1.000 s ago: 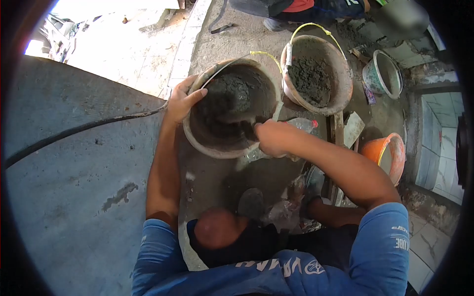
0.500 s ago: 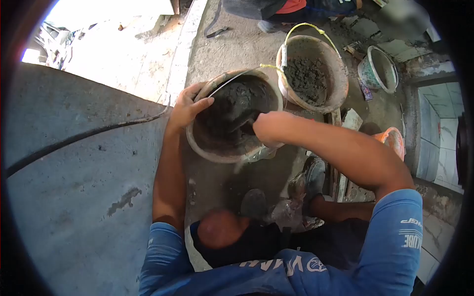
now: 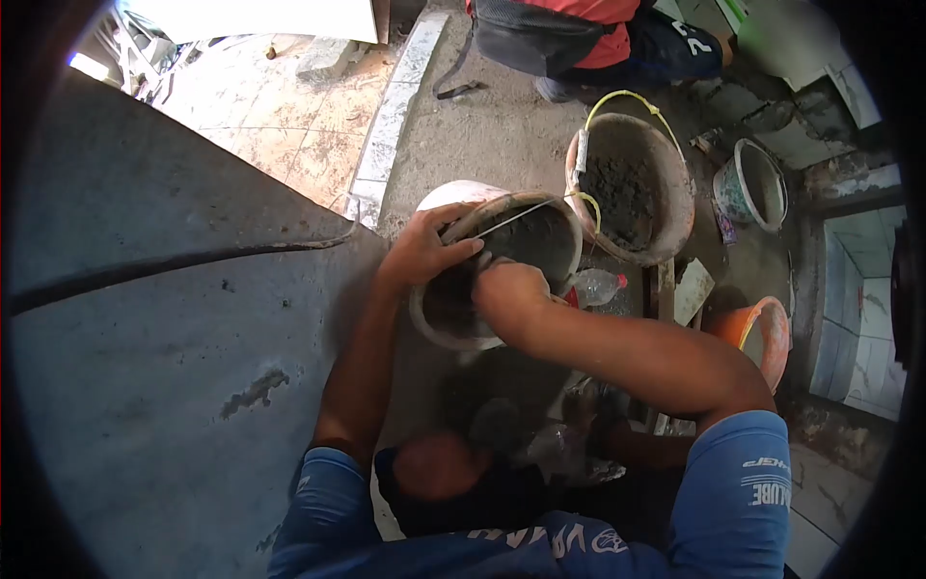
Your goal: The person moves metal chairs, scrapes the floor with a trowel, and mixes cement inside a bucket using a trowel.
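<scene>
A mortar bucket (image 3: 440, 333) with a thin wire handle stands in front of me, tilted toward me, its whitish outer wall showing at the far side. Wet grey mortar (image 3: 540, 236) coats its inside. My left hand (image 3: 429, 246) grips the rim at the left, thumb over the edge. Inside the bucket, my right hand (image 3: 511, 297) is closed round a tool, apparently a trowel; only a bit of its handle (image 3: 485, 261) shows and the blade is hidden.
A second bucket (image 3: 683, 207) holding mortar stands at the back right. Beyond it are a green bucket (image 3: 735, 193) and an orange bucket (image 3: 772, 338). A plastic bottle (image 3: 600, 287) lies beside my bucket. Another person (image 3: 598, 48) is at the top. A grey panel (image 3: 174, 357) fills the left.
The bucket has tipped toward me, with my left hand still on its rim. My right hand has turned and moved toward the bucket's near left side. The view has shifted.
</scene>
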`<state>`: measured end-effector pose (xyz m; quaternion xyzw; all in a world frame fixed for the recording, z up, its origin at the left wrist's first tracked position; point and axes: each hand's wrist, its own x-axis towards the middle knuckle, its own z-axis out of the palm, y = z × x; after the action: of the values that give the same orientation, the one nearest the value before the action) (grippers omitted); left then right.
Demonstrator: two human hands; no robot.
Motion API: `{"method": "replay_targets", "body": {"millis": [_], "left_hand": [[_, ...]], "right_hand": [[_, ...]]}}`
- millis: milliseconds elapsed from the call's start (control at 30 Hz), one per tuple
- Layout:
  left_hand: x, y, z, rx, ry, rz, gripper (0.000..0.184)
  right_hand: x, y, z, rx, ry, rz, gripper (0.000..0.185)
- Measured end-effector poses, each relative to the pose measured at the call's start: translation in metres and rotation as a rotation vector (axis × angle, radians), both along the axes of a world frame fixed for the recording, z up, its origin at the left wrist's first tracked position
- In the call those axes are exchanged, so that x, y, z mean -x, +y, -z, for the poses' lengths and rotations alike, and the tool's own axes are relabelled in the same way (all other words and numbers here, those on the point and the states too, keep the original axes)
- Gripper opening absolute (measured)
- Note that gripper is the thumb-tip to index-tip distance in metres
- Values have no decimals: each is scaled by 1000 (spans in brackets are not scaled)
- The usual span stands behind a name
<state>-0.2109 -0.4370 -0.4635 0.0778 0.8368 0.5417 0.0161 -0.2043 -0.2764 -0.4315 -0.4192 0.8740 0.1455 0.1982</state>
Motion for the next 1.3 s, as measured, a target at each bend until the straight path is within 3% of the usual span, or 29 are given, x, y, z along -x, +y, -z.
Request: {"method": "replay_targets", "body": {"millis": [67,133,267,333,467,500,533,600,700,800,833,900,967,1000,1033,1167,1267,1300], "left_hand": [[-2,-6,6,44,26,-17,47],[-2,-13,11,-122,-55,-7,49],[-6,-15,11,-173,-82,-44,50],[-5,-11,10,-141,-60,-19,48],[1,-14,5,-359,-178,-46,41],[1,-17,14,-411,-167,-58,41],[4,-20,21,-459,-143,-72,42],[2,-24,17,-415,-156,-81,42],[7,-29,23,-361,-123,-93,41],[3,-24,24,-372,-130,-121,40],[3,-22,22,-286,-128,-125,40],[5,-19,23,-201,-123,-121,40],[5,-18,26,-238,-127,-168,40],[5,-17,27,-236,-126,-163,40],[2,-14,27,-235,-113,-179,40],[1,-4,16,-171,-92,-230,41],[-5,1,12,-64,-141,-214,43],[-12,8,12,-106,-21,-222,45]], "right_hand": [[3,2,-10,-23,-22,5,18],[13,12,-18,200,-124,82,15],[38,16,-48,112,-214,8,16],[50,12,-27,182,-181,207,18],[22,21,41,178,-158,72,20],[15,30,80,212,-102,184,20],[15,33,65,211,-120,206,20],[32,33,-6,56,-287,19,20],[48,44,-28,100,-261,121,20],[67,41,-2,151,-220,256,21],[69,39,15,155,-225,380,22],[39,42,72,257,-187,375,23],[19,49,75,357,-152,365,23],[18,61,72,295,-285,349,23],[14,67,59,231,-419,338,24],[33,63,-8,182,-460,461,24],[69,54,8,76,-418,403,24],[69,58,37,80,-413,407,24]]}}
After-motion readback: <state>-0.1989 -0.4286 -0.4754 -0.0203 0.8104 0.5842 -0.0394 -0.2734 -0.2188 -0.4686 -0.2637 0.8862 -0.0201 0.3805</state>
